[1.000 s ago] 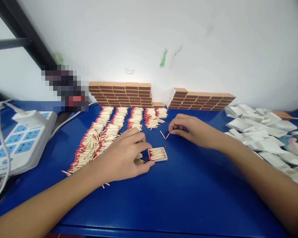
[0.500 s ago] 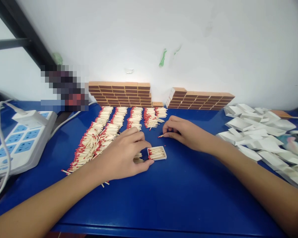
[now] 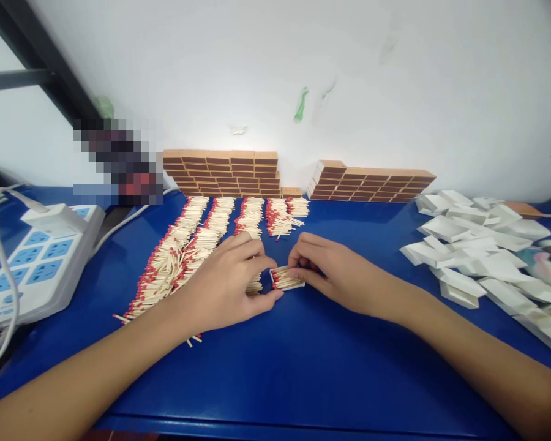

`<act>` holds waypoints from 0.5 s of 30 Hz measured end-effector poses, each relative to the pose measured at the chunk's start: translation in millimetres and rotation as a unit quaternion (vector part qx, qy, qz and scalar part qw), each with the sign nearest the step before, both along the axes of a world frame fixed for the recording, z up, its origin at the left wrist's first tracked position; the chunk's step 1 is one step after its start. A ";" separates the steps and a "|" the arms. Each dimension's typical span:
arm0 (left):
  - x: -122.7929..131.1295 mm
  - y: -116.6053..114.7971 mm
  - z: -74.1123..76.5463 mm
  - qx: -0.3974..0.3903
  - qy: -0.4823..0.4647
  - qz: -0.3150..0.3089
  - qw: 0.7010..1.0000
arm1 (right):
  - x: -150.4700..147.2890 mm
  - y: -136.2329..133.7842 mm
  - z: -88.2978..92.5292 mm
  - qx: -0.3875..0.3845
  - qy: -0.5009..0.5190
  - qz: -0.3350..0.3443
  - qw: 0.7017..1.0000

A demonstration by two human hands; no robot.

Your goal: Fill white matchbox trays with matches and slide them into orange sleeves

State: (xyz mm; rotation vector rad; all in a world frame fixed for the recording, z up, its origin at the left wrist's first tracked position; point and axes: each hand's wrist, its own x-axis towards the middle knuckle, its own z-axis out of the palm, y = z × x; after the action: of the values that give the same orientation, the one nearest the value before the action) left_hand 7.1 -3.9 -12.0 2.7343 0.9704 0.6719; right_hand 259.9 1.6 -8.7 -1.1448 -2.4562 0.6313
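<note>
A small white matchbox tray (image 3: 294, 286) holding red-headed matches (image 3: 282, 279) lies on the blue table. My left hand (image 3: 236, 275) grips its left end, with the thumb at the near side and the forefinger at the far side. Over the tray's right end is my right hand (image 3: 324, 269), its thumb and fingers pinched together at the matches. The fingers largely hide the match in that pinch. Beside and behind my left hand lie long rows of loose matches (image 3: 165, 263), partly covered by the hand. Shorter piles of matches (image 3: 278, 215) sit farther back.
Two stacks of matchboxes, a left stack (image 3: 223, 171) and a right stack (image 3: 376, 184), stand against the wall. Many empty white trays (image 3: 472, 245) are heaped at the right. A white power strip (image 3: 41, 263) with cables lies at the left of the blue table (image 3: 284, 373).
My right hand has moved left and toward me, bringing a match from beside the tray to over it. My left hand stays at the tray's left end.
</note>
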 end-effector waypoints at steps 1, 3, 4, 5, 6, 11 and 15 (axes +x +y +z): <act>0.0 0.0 0.1 0.000 0.000 0.000 1.000 | -1.4 -0.7 -1.2 -0.004 0.002 0.000 1.000; 0.0 0.2 0.0 -0.001 0.000 -0.001 1.000 | -1.3 1.0 -2.9 -0.010 0.008 -0.005 1.000; 0.0 0.4 -0.2 -0.001 0.001 -0.001 1.000 | -0.2 2.8 -3.2 -0.012 0.012 -0.009 1.000; 0.1 0.6 -0.4 0.000 0.001 -0.002 1.000 | 1.4 5.0 -3.4 -0.013 0.017 -0.010 1.000; 0.1 0.8 -0.7 0.001 0.002 -0.002 1.000 | 3.0 7.1 -3.4 -0.016 0.021 -0.009 1.000; -0.4 0.5 -0.3 0.002 0.005 0.000 1.000 | 4.5 11.0 -4.4 -0.035 0.042 -0.005 0.998; -1.1 -0.1 1.0 -0.001 0.006 -0.001 1.000 | -1.5 8.1 -5.7 -0.048 0.056 -0.006 0.997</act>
State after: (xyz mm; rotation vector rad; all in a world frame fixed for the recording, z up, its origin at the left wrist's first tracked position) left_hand 5.9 -4.0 -11.1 2.7404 0.9707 0.6562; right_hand 258.4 9.7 -14.4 -1.1265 -2.3457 0.7957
